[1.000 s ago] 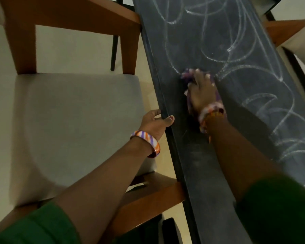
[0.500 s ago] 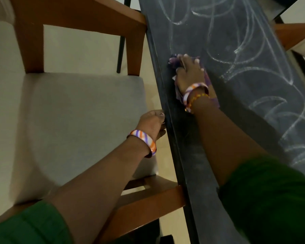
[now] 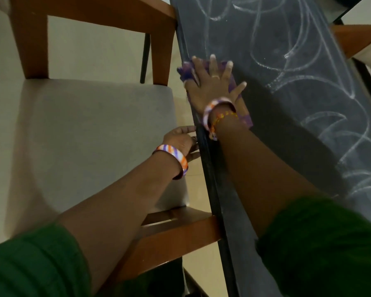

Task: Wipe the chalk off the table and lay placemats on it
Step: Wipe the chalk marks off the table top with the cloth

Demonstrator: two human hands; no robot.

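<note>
A dark table (image 3: 255, 33) runs up the right half of the head view, with white chalk scribbles (image 3: 321, 86) over its far and right parts. My right hand (image 3: 212, 82) lies flat with fingers spread on a purple cloth (image 3: 185, 71), pressing it down at the table's left edge. Part of the cloth sticks out past the edge. My left hand (image 3: 181, 141) is below the tabletop at the same edge, its fingertips touching the table's side. The strip of table near me looks wiped.
A wooden chair (image 3: 90, 9) with a pale cushioned seat (image 3: 84, 136) stands close against the table's left side. Another wooden chair (image 3: 356, 37) shows at the upper right. Pale floor lies between chair and table.
My right hand slid the cloth left across the table to its edge and spread its fingers flat. My left hand dropped from gripping the edge to just beneath it.
</note>
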